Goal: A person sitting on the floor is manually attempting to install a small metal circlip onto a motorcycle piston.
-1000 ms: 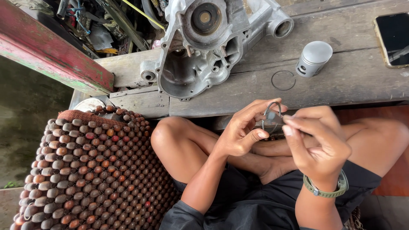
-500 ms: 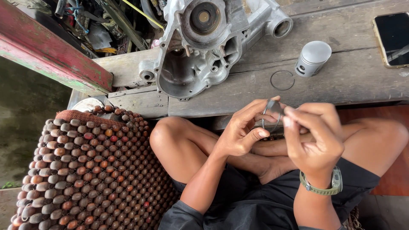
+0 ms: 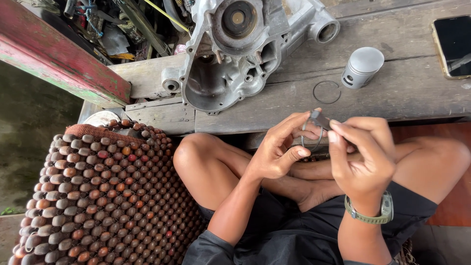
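A person is sitting cross-legged, looking down at both bare hands held together above the lap. The left hand (image 3: 277, 152) is pinching a thin metal ring (image 3: 311, 137) between thumb and fingertips, fingers pressed together on its left side. The right hand (image 3: 360, 157), wearing a green wristwatch (image 3: 378, 212), is closing its fingertips on a small dark flat piece (image 3: 320, 119) at the top of the ring; exactly how that piece is meeting the ring cannot be told.

Just beyond the grip, a second thin ring (image 3: 327, 92) is lying flat on the weathered wooden platform (image 3: 407, 93), with a silver piston (image 3: 362, 66) standing just beside it. Farther beyond and to the left, a grey engine casing (image 3: 235, 54) is resting on the planks. A dark phone (image 3: 454, 45) is lying well off to the right. To the left of the grip, a wooden beaded seat mat (image 3: 98, 196) is spreading beside the knee.
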